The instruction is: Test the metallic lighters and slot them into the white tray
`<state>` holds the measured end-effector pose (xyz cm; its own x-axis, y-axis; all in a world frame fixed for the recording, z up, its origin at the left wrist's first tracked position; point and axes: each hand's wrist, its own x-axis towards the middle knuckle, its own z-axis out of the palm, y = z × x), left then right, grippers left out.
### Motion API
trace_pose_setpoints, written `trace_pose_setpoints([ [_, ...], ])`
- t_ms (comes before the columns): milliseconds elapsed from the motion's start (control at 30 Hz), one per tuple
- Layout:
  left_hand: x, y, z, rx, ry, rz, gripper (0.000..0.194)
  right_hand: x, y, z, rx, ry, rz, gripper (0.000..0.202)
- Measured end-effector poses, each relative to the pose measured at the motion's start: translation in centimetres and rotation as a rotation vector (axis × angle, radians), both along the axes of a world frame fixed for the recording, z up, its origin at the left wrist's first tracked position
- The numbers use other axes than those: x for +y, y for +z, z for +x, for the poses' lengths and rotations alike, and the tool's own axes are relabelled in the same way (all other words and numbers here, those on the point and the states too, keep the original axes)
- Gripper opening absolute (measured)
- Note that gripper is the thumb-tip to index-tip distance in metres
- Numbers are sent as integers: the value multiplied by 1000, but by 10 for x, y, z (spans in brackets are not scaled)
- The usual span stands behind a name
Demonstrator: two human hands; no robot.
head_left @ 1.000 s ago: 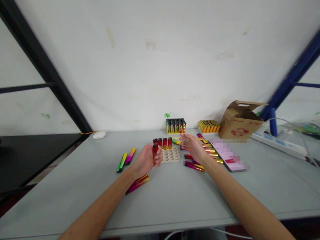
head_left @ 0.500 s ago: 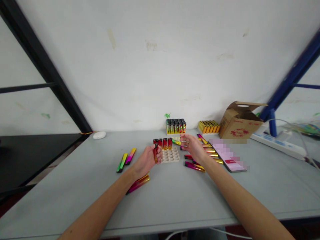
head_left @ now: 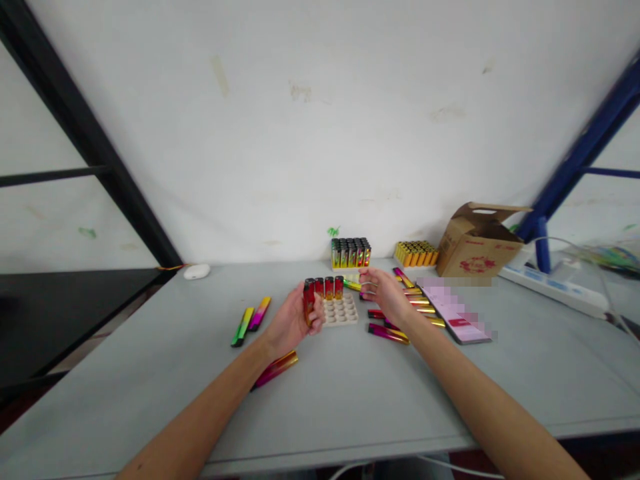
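Observation:
My left hand [head_left: 290,319] is closed around a red and gold battery [head_left: 309,307] with a dark top, held nearly upright. It is at the left edge of a pale tray [head_left: 341,311] with round hollows. Along the tray's back row stand several similar red batteries [head_left: 329,287]. My right hand [head_left: 383,290] is raised to the right of the tray with its fingers apart and slightly curled, and nothing shows in it. Below and beside it lie several magenta and gold batteries [head_left: 389,333]. Another magenta and gold battery [head_left: 277,369] lies near my left forearm.
Green-yellow [head_left: 243,327] and pink-yellow batteries [head_left: 260,313] lie at left. By the wall are a filled tray of black-topped batteries [head_left: 351,253], yellow batteries [head_left: 417,253] and an open cardboard box [head_left: 477,247]. A phone [head_left: 453,313], power strip [head_left: 555,290] and white case [head_left: 197,271] are also there.
The battery in my left hand has turned and shifted slightly left, and more of it shows. My right hand has hardly moved. The whole view has shifted slightly.

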<state>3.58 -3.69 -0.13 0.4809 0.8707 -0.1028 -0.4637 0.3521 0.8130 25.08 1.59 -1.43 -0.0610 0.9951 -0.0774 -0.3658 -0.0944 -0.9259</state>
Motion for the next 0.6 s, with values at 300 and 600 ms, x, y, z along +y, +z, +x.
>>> trace_pose_setpoints([
  [300, 1, 1, -2, -87, -17, 17, 33, 0, -1, 1, 3, -7, 4, 22],
  [600, 2, 1, -3, -125, -6, 0, 25, 1, -3, 0, -11, -15, 5, 22],
])
